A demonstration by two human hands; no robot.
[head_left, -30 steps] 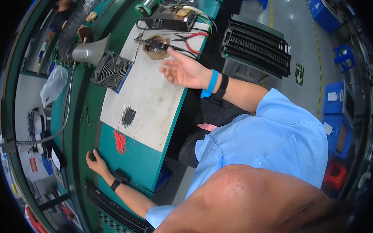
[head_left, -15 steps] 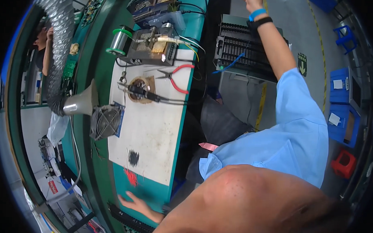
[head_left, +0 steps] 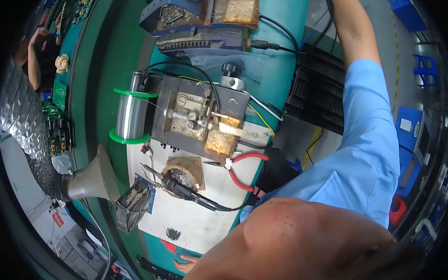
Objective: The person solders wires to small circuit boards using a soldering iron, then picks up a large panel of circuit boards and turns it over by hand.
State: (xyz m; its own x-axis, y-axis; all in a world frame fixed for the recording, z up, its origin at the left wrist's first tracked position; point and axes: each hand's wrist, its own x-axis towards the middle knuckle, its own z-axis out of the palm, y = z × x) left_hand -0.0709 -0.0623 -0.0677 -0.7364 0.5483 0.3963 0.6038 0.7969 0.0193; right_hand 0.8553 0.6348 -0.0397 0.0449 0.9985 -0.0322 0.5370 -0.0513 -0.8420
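My left hand (head_left: 186, 263) shows at the bottom, partly cut off from sight, its fingers stretched apart and nothing visible in them. It is over the green bench, just below a small bundle of red wires (head_left: 168, 245). A bundle of short black wires (head_left: 172, 233) lies above those, on a white sheet (head_left: 196, 230). My right forearm (head_left: 356, 33) reaches up past the top edge beside black slotted racks (head_left: 317, 94); the hand itself is out of the picture. Red-handled pliers (head_left: 242, 177) and a soldering iron (head_left: 183, 189) lie farther up the sheet.
A solder spool (head_left: 131, 117) stands beside a metal solder-feeding unit (head_left: 185, 116). A small fan (head_left: 135, 206) and a funnel-shaped extraction nozzle (head_left: 92, 180) line the bench's left side. Another person's arm (head_left: 34, 64) is at upper left. Blue bins (head_left: 409, 146) stand at far right.
The view has shifted, and the bench tools look larger. My right hand has gone beyond the top edge. My left hand is now closer to the red wires and less of it shows.
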